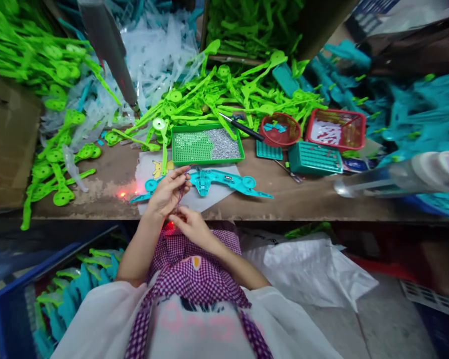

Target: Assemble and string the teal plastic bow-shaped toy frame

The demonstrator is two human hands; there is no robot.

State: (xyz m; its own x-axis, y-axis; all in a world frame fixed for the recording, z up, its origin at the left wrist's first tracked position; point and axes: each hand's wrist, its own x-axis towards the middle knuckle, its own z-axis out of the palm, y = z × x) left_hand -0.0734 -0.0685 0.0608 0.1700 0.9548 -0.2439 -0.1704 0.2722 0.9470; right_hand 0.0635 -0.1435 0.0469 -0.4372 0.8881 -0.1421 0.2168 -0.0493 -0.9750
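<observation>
At the near edge of the desk [303, 202], the left hand [167, 192] is raised with its fingers pinched together on a thin dark red cord [181, 192], which runs down to the right hand [192, 224] just below it, also closed around the cord. Touching the left hand's fingertips lies a teal plastic frame [224, 180], flat on a white sheet [205, 197] at the desk's front. Just behind it sits a green tray [207, 144] of small silvery parts. Loose green plastic pieces [224, 92] are heaped behind the tray, and a round red basket [280, 129] stands to its right.
</observation>
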